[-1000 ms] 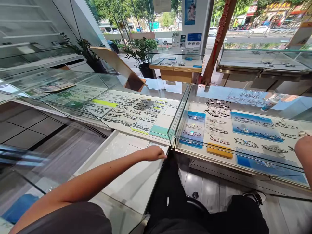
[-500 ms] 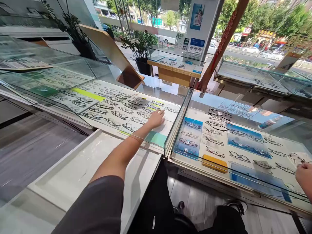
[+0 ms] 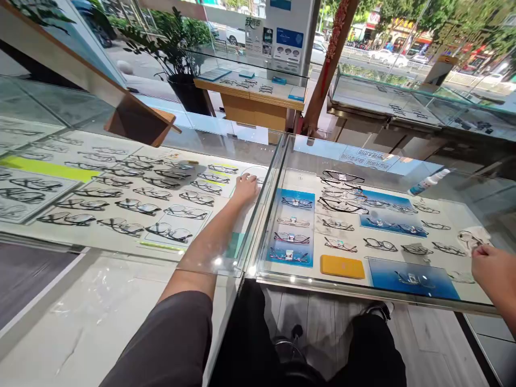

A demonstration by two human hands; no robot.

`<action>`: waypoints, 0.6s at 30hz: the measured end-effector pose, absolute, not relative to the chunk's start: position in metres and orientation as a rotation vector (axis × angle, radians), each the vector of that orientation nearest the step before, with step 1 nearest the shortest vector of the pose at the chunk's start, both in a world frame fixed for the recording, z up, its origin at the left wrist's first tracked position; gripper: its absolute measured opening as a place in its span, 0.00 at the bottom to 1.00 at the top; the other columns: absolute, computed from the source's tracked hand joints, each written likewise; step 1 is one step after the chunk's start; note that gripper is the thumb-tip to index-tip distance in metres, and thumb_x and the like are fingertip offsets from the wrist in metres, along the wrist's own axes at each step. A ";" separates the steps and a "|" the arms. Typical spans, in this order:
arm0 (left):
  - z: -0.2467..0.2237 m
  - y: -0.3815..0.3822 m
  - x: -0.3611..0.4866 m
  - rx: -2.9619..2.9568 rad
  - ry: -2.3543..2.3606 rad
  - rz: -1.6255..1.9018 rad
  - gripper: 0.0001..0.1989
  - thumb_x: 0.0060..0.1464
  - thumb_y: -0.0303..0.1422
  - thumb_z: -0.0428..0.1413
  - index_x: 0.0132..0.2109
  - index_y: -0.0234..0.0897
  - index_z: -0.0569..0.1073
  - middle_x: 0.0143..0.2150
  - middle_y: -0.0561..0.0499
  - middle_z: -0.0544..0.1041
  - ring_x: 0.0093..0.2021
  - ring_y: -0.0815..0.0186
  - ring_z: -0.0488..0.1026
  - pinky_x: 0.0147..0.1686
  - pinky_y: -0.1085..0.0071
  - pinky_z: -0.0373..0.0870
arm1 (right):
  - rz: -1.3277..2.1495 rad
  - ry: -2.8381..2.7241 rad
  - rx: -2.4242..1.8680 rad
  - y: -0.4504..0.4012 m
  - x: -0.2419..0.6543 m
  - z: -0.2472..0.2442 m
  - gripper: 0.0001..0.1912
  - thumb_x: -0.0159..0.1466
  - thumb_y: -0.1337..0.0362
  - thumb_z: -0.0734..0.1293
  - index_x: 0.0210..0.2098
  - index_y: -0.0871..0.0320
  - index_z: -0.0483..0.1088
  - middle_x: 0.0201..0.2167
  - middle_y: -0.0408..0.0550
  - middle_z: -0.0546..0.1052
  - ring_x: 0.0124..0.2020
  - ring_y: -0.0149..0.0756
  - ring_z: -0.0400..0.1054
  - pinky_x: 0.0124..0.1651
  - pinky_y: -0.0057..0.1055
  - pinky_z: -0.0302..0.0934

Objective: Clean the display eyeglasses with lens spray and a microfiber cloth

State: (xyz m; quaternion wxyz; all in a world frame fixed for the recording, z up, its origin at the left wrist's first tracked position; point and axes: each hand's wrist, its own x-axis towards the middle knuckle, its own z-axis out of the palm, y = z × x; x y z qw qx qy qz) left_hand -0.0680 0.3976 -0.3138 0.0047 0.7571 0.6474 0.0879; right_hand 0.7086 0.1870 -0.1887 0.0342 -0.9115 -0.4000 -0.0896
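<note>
So the left hand (image 3: 246,188) has moved quite a bit. A second ago it was down at the rim of the white drawer (image 3: 97,306), left of the yellow eyeglass case (image 3: 342,266). Now it's reached in under the glass top of the neighboring display, left of that yellow case and farther back, right by a pair of big round-lens glasses (image 3: 261,172). Fingers there look bent and a bit apart, but I honestly can't tell if they've got hold of the frame or are just over it. I read that as attention shifting from drawer to frames.

The right hand (image 3: 491,264) has barely moved, off to the right of the yellow case. Its fingers are curled in narrow at some dark-rimmed glasses (image 3: 475,240) on a whitish cloth (image 3: 467,236), grip unclear. The spray bottle (image 3: 428,181) beyond and right of the yellow case hasn't budged.
</note>
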 end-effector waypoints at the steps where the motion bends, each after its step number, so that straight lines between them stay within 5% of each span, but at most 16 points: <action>1: -0.312 0.396 -0.068 2.373 2.030 0.272 0.25 0.70 0.35 0.46 0.66 0.37 0.77 0.75 0.38 0.69 0.77 0.40 0.55 0.69 0.41 0.51 | -0.213 -1.149 -2.823 0.187 0.702 -0.187 0.12 0.61 0.60 0.62 0.31 0.41 0.77 0.36 0.74 0.78 0.47 0.63 0.76 0.32 0.50 0.55; 4: -0.303 0.385 -0.071 2.373 2.057 0.255 0.26 0.70 0.36 0.46 0.67 0.36 0.75 0.75 0.36 0.69 0.77 0.39 0.54 0.69 0.40 0.51 | -0.134 -1.060 -2.838 0.188 0.686 -0.182 0.10 0.62 0.62 0.62 0.29 0.44 0.74 0.39 0.72 0.79 0.51 0.63 0.75 0.35 0.51 0.56; 15: -0.251 0.244 -0.105 2.417 2.154 0.061 0.32 0.66 0.43 0.49 0.68 0.27 0.73 0.74 0.27 0.68 0.75 0.33 0.58 0.69 0.36 0.55 | -0.036 -1.205 -2.843 0.188 0.640 -0.158 0.11 0.68 0.65 0.61 0.34 0.52 0.75 0.39 0.65 0.80 0.36 0.52 0.72 0.34 0.42 0.55; 18: -0.240 0.187 -0.112 2.377 2.169 -0.161 0.29 0.66 0.43 0.50 0.67 0.35 0.76 0.74 0.32 0.70 0.75 0.37 0.61 0.70 0.39 0.57 | -0.016 -1.253 -2.790 0.185 0.632 -0.155 0.12 0.70 0.64 0.60 0.36 0.53 0.76 0.41 0.64 0.80 0.37 0.50 0.72 0.35 0.42 0.55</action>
